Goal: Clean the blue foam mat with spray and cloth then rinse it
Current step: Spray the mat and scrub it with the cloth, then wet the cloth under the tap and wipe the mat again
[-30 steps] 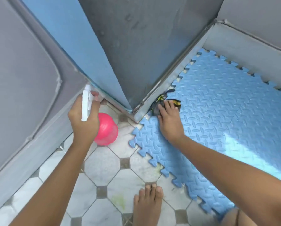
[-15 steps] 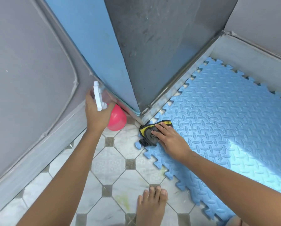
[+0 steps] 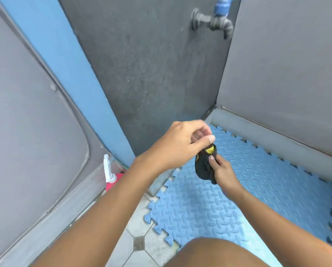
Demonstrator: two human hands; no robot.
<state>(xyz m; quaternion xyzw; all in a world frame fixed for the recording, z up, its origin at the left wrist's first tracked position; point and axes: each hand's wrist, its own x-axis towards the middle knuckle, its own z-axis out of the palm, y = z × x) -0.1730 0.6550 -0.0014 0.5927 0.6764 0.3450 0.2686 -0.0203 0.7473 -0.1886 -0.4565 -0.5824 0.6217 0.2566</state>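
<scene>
The blue foam mat (image 3: 257, 189) with jigsaw edges lies on the floor in the grey corner on the right. A dark cloth with a yellow patch (image 3: 204, 167) hangs in the air above the mat's near left part. My right hand (image 3: 221, 170) grips its lower side. My left hand (image 3: 182, 146) pinches its top between thumb and fingers. The pink spray bottle with a white trigger head (image 3: 111, 175) stands on the floor at the foot of the left wall, partly hidden behind my left forearm.
A dark tap (image 3: 213, 22) with a blue fitting sticks out of the grey wall, high above the mat. A blue wall strip (image 3: 65, 74) runs down to the left. White tiled floor (image 3: 140, 230) shows beside the mat. My knee (image 3: 215, 253) fills the bottom edge.
My left hand set the spray bottle down by the left wall and came over to the cloth. My right hand lifted the cloth off the mat. The view tilted up, revealing the tap.
</scene>
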